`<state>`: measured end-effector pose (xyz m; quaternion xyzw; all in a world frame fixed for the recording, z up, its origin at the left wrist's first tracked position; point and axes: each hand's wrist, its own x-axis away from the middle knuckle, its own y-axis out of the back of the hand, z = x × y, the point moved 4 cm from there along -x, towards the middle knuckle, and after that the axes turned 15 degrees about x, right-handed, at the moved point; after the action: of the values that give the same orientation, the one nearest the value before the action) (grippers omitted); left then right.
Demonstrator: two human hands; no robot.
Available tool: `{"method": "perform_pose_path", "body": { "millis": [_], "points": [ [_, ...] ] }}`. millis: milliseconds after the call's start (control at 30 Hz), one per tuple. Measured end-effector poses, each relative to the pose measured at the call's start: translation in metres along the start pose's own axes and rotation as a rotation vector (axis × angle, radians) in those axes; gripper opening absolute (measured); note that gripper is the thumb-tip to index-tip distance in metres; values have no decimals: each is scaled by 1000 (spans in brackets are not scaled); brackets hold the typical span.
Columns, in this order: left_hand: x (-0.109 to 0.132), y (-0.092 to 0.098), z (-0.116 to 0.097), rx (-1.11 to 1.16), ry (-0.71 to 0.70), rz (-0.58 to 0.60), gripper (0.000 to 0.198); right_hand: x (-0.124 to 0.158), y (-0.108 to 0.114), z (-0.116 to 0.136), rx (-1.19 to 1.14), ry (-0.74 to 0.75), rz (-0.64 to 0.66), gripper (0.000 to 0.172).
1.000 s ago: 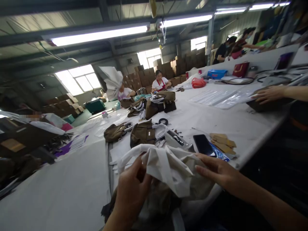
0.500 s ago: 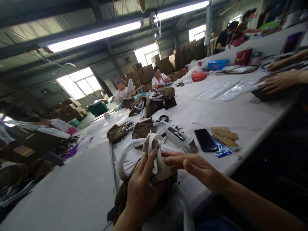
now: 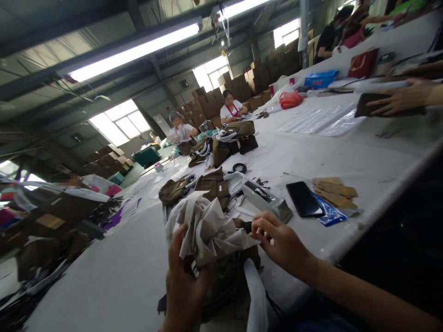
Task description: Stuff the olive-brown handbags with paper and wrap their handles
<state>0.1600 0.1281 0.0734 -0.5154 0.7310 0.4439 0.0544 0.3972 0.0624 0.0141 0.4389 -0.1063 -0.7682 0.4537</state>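
While the left hand [image 3: 182, 286] was half curled, with crumpled beige cloth [image 3: 207, 233] between its fingers and thumb, the right hand [image 3: 284, 244] pinched the right edge of this cloth, its fingers nearly closed. The cloth lay above a dark brown handbag [image 3: 226, 279] near the worker. A black smartphone [image 3: 304, 199] rested farther, to the right.
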Motion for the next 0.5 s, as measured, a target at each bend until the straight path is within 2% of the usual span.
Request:
{"method": "perform_pose_path", "body": {
  "millis": [100,167,267,333,367,433,500],
  "points": [
    [3,-6,-5,36,-13,20,64,-2,-7,5,-203,-19,155,27],
    [3,-15,-12,15,-64,129,72,-5,-12,11,-432,-133,225,33],
    [1,-27,-15,-55,-140,251,95,-11,-17,22,-861,-305,305,29],
    [-1,-27,-10,-96,-203,241,85,-15,-17,24,-999,-303,309,29],
    [-1,-25,-6,-114,-235,219,77,-15,-16,21,-945,-277,277,24],
    [0,-18,-1,-171,-294,165,68,-15,-12,13,-653,-151,212,10],
    [1,-11,-1,-247,-355,142,66,-11,-11,9,-295,96,234,20]
  ]
}}
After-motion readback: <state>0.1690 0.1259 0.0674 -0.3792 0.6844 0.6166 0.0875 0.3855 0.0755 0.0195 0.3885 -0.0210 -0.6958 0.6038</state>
